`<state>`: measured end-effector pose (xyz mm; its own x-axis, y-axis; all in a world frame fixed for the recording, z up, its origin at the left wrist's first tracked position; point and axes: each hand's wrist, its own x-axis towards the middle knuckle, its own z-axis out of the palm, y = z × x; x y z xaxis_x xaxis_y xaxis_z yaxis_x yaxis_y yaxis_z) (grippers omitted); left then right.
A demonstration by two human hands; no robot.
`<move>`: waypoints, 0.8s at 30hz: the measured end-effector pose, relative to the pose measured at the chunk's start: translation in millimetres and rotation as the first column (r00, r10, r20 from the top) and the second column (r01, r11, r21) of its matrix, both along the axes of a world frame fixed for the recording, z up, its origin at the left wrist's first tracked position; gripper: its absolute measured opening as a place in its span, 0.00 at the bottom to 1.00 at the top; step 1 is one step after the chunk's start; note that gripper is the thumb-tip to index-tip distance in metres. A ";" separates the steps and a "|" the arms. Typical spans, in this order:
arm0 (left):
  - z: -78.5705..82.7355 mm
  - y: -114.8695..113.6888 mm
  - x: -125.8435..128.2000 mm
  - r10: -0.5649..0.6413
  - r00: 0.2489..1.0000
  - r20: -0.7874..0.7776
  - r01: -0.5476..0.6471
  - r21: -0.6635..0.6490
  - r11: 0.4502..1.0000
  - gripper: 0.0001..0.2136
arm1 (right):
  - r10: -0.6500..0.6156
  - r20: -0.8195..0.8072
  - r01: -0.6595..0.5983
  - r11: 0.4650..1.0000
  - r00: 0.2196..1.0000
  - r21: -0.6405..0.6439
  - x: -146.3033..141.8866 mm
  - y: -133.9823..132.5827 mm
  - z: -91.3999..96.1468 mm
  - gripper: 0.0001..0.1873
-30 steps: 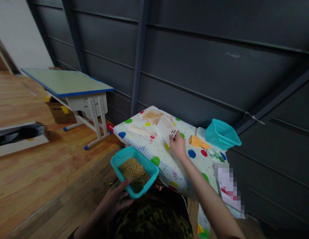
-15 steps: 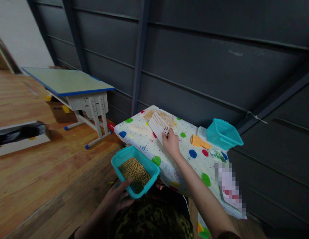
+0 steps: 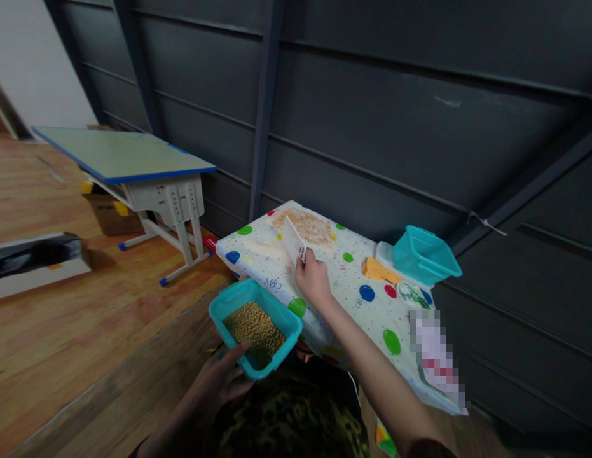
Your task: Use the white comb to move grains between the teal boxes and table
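Note:
My left hand (image 3: 225, 376) grips the near side of a teal plastic tub (image 3: 292, 327), thumb over the rim, and holds it at the table's front edge. Inside lie yellowish soybeans (image 3: 255, 322) and, near my thumb, something small and dark green. My right hand (image 3: 313, 278) is closed on the near end of a thin white slotted plastic piece (image 3: 290, 239), tilted on edge above the table. Just beyond it, pale tan grains (image 3: 309, 226) are spread on the balloon-print tablecloth (image 3: 334, 299). A whitish smear (image 3: 267, 248) lies to its left.
At the table's right stand a second teal tub (image 3: 425, 254), an orange cloth (image 3: 380, 270) and a clear packet with green in it (image 3: 413, 294). A blurred-out item (image 3: 433, 350) lies nearer. Behind rises a dark panelled wall (image 3: 372, 108); a blue-edged desk (image 3: 128, 156) stands left.
The white slotted piece has turned from showing its broad face to standing more edge-on, and my right hand has shifted slightly left and nearer. The tub stays in my left hand.

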<state>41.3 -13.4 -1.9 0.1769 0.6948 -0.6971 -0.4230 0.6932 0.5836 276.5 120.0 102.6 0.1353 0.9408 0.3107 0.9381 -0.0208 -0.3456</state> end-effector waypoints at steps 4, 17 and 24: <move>8.3 0.3 2.9 0.037 0.999 -0.017 -0.037 -0.024 0.999 0.21 | 0.033 -0.007 -0.033 0.999 0.999 -0.010 -10.2 2.9 3.7 0.10; 9.5 0.5 5.3 0.030 0.999 -0.023 -0.031 -0.031 0.999 0.17 | -0.115 -0.370 0.194 0.964 0.922 0.184 146.5 -35.6 0.0 0.09; 12.9 -0.7 2.4 0.044 0.999 -0.020 -0.045 -0.025 0.999 0.19 | -0.044 -0.603 0.187 0.966 0.797 0.177 192.3 -1.2 -10.1 0.11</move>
<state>43.7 -14.1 11.0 0.1320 0.6835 -0.7179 -0.4424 0.6888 0.5744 468.9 118.9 92.5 0.4624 0.8243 0.3268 0.5450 0.0265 -0.8380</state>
